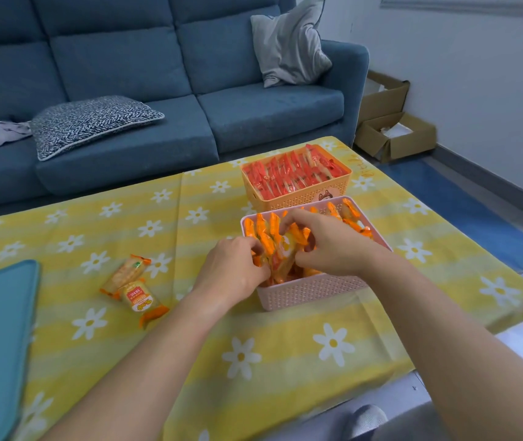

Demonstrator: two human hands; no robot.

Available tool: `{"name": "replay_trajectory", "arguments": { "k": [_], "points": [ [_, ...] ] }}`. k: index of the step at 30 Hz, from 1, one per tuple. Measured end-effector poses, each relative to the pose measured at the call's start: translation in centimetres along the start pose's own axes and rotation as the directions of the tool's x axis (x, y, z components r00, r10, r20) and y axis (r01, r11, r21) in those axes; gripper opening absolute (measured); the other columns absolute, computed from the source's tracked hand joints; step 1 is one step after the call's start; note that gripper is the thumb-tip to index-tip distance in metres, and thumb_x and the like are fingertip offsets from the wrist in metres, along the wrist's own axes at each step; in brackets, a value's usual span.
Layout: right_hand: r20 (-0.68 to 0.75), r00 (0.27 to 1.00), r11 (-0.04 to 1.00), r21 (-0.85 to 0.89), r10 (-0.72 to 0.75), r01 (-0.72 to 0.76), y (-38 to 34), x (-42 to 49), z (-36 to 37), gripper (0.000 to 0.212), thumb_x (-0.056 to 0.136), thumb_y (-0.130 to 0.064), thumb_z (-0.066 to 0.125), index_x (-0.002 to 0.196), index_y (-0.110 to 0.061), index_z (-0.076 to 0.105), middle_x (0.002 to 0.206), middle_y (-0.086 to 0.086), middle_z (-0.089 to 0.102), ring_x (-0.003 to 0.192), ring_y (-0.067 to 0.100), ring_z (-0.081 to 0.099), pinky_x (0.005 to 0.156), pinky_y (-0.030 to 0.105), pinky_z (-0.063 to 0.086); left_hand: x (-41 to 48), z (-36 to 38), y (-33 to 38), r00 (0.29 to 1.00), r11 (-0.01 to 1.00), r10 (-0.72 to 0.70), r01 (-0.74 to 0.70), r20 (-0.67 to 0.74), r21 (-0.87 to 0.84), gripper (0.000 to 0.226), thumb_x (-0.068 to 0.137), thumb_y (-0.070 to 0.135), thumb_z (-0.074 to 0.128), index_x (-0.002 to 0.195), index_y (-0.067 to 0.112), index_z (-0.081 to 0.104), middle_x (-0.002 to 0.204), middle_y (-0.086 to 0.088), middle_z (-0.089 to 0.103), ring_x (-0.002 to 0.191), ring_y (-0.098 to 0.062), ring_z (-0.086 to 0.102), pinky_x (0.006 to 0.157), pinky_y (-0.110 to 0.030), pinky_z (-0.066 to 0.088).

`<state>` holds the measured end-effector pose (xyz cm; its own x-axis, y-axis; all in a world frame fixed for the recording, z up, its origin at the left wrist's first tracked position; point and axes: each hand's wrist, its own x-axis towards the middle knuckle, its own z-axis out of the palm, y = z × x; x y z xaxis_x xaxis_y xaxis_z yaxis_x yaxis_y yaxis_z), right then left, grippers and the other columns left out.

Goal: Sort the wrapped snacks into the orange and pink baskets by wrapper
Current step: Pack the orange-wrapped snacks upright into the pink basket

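Packing of the pink basket [317,291] is in hand: the left hand [237,268] and the right hand [333,246] curl their fingers round the orange-wrapped snacks [266,240] standing inside it. Two loose snacks [126,275] lie on the surface [190,345] to the left. Probably the next move is to release and fetch them.

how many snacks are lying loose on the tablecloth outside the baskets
2. The farther snack lies on the tablecloth left of the pink basket; the nearer snack touches its near end. The left forearm could hide another.
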<state>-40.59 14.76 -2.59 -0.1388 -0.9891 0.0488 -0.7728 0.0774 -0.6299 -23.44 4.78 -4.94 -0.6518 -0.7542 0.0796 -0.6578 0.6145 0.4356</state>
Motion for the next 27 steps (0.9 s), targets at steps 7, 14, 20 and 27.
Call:
{"name": "replay_trajectory", "arguments": {
  "k": [7,14,20,27],
  "points": [
    [-0.191,0.955,0.933,-0.24,0.225,-0.268,-0.8,0.6,0.5,0.045,0.081,-0.054,0.069,0.069,-0.017,0.045,0.062,-0.001,0.052,0.055,0.019,0.051,0.047,0.033,0.037,0.0,0.1,0.0,0.999,0.999,-0.03,0.03,-0.01,-0.031,0.03,0.079,0.03,0.072,0.109,0.026,0.075,0.087,-0.001,0.071,0.091,-0.025,0.064,0.068,-0.031,0.045],
    [-0.132,0.912,0.86,-0.304,0.387,-0.409,-2.1,1.8,3.7,0.052,0.094,-0.062,0.047,0.062,-0.021,0.041,0.075,0.002,0.055,0.073,0.029,0.056,0.063,0.034,0.043,-0.3,0.3,-0.2,0.997,0.986,-0.067,0.072,0.037,-0.149,0.039,0.072,0.042,0.072,0.11,0.034,0.068,0.074,0.008,0.065,0.078,-0.019,0.063,0.059,-0.031,0.041],
    [0.083,0.95,0.953,-0.061,0.301,-0.297,-0.5,1.6,2.2,0.041,0.096,-0.031,0.053,0.069,-0.003,0.067,0.071,0.013,0.069,0.068,0.031,0.061,0.062,0.042,0.049,-0.4,0.8,-0.7,0.986,0.986,0.15,-0.144,0.073,-0.082,0.048,0.084,0.029,0.064,0.126,0.051,0.061,0.094,0.012,0.045,0.093,-0.01,0.05,0.074,-0.03,0.045],
    [0.031,0.979,0.967,-0.166,0.201,-0.193,1.6,-0.8,-0.9,0.022,0.087,-0.014,0.065,0.105,-0.023,0.076,0.098,-0.008,0.07,0.091,0.011,0.066,0.074,0.022,0.05,-0.2,1.2,-0.4,0.994,0.994,0.106,-0.107,0.032,0.025,0.02,0.087,0.043,0.056,0.096,0.041,0.074,0.092,0.012,0.046,0.097,-0.01,0.048,0.073,-0.03,0.041]
  ]
}}
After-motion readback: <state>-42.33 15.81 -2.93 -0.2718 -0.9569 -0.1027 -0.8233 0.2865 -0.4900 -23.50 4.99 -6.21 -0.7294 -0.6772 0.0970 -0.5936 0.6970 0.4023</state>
